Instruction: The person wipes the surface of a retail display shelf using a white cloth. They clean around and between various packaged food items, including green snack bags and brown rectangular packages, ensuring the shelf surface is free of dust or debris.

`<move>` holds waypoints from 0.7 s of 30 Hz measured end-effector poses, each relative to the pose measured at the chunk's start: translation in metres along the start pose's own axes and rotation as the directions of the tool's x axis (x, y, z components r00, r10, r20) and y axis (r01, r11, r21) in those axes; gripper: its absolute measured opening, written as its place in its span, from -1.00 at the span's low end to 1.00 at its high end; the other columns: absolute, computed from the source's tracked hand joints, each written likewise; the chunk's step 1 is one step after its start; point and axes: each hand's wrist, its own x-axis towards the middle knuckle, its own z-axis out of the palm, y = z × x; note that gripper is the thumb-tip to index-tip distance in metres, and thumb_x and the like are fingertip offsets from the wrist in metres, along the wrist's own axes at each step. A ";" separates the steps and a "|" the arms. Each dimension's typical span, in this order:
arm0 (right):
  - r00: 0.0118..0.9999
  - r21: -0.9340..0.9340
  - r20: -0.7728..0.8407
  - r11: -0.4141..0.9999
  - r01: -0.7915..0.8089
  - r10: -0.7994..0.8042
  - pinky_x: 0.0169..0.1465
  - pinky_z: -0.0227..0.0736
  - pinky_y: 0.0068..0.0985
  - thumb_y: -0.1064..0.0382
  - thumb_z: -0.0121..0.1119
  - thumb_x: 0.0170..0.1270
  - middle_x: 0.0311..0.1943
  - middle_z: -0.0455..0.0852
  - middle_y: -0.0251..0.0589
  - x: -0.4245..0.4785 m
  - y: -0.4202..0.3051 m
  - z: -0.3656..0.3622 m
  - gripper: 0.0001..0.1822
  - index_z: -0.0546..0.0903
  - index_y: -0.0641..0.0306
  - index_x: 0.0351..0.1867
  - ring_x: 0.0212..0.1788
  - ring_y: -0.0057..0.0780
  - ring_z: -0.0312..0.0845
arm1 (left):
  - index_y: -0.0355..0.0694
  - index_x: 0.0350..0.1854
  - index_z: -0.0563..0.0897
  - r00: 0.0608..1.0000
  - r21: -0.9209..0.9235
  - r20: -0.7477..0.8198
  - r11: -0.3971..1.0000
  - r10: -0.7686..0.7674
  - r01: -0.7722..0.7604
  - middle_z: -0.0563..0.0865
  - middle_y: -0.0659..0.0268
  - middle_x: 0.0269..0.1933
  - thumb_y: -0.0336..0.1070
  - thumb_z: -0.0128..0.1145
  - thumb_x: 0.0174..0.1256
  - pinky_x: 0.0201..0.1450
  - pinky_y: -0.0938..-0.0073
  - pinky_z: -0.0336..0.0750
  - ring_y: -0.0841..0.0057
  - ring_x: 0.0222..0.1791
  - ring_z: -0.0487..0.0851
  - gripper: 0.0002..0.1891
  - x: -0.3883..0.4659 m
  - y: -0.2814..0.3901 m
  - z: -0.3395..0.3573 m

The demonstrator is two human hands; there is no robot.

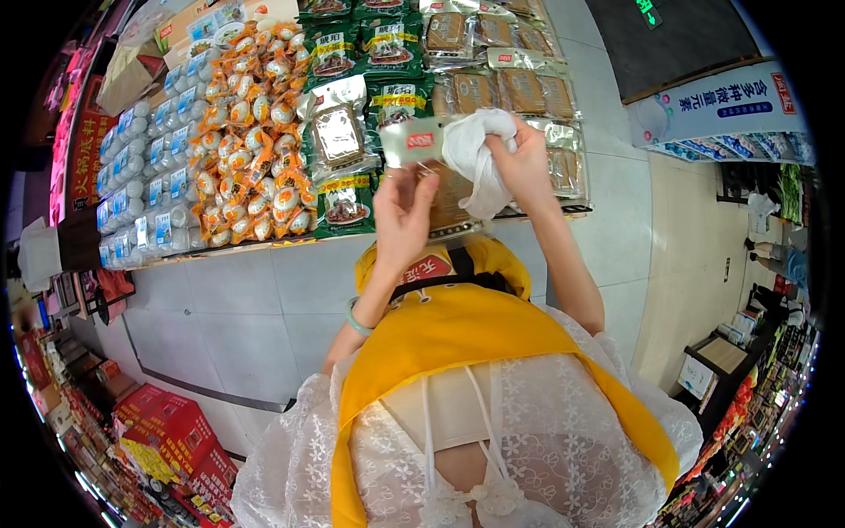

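My left hand grips a clear vacuum pack with a pale printed header and a flat brown slab inside, likely dried tofu. A white cloth is bunched in my right hand and lies against the pack's upper right side. The pack is raised over the front edge of the display table. Just beyond my hands are green printed food bags and a similar brown-slab pack. More such packs are spread in rows to the right.
Left on the table are orange-wrapped eggs and clear plastic egg cartons. A paper bag stands at the back left. Red cartons are stacked on the floor behind at left. A shelf unit stands to the right; a person is farther off.
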 end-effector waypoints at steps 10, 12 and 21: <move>0.955 0.180 0.245 0.960 -0.215 0.167 0.04 0.43 -0.53 0.40 0.17 0.15 -0.02 0.55 -0.24 -0.014 0.002 -0.003 -0.52 0.37 0.37 0.13 0.01 -0.53 0.48 | -0.22 0.01 0.41 0.861 -0.292 -0.491 0.956 -0.133 -0.019 0.59 0.39 -0.14 -0.24 0.10 0.32 -0.10 0.61 0.37 0.68 -0.19 0.49 -0.70 0.041 0.039 -0.025; 0.946 0.097 0.266 0.971 -0.217 0.185 0.11 0.35 -0.51 0.51 0.33 -0.09 0.07 0.45 -0.22 -0.025 -0.002 0.018 -0.23 0.22 0.35 0.21 0.11 -0.51 0.37 | -0.24 -0.01 0.41 0.849 -0.197 -0.528 0.974 -0.008 -0.113 0.58 0.36 -0.13 -0.27 0.08 0.33 -0.10 0.61 0.36 0.68 -0.19 0.49 -0.73 0.042 0.042 -0.018; 0.990 -0.100 0.119 0.991 0.090 -0.078 0.17 0.24 -0.42 0.48 0.29 -0.23 0.08 0.37 0.01 -0.017 -0.001 0.056 -0.06 0.03 0.32 0.25 0.14 -0.23 0.33 | -0.28 -0.01 0.39 0.849 0.031 -0.490 0.977 0.198 -0.209 0.56 0.36 -0.19 -0.25 0.06 0.34 -0.17 0.66 0.36 0.71 -0.23 0.47 -0.71 0.035 0.040 -0.001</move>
